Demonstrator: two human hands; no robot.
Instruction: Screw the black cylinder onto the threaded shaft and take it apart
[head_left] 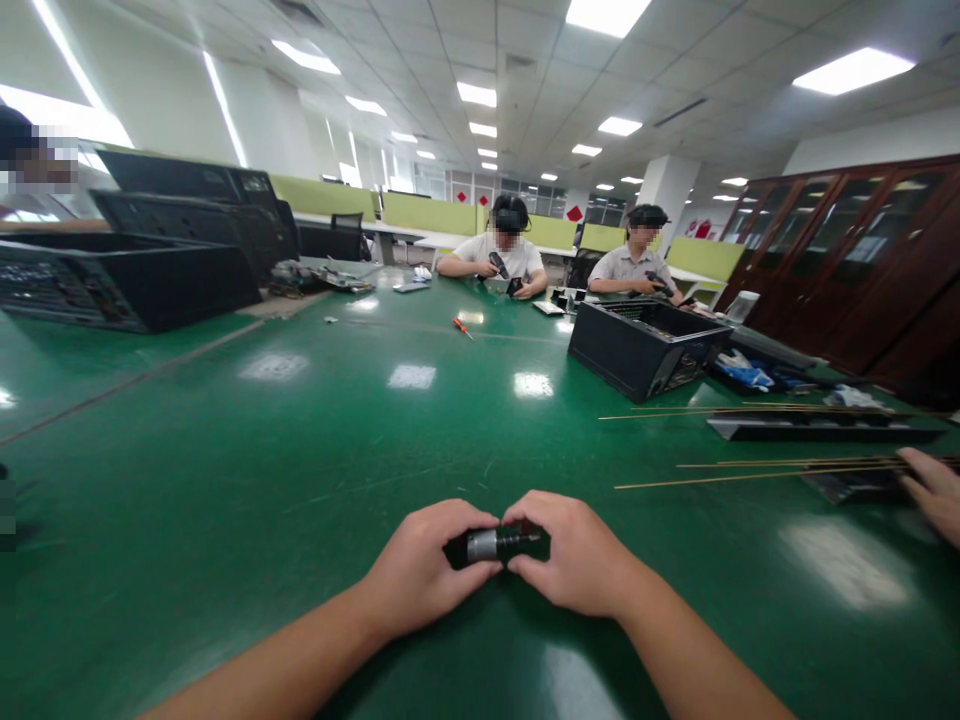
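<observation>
Close to me, just above the green table (pixel 315 570), a power screwdriver (pixel 484 545) lies sideways between my two hands. It has a silver collar, a black chuck and what looks like a thin bit pointing right. My left hand (pixel 431 560) is closed round its body, and the palm hides the rear end. Curled round the chuck and bit end is my right hand (pixel 574 555), thumb and fingers nearly meeting those of the left. Whether the right fingertips press on the chuck or the bit is too small to tell.
An orange screwdriver (pixel 463 327) lies farther back. Black computer cases stand at right (pixel 645 345) and left (pixel 135 275). Long thin rods (pixel 675 482) stretch over the table at right, near another person's hand (pixel 934 490). Two people (pixel 499 250) work across the table; another sits at far left.
</observation>
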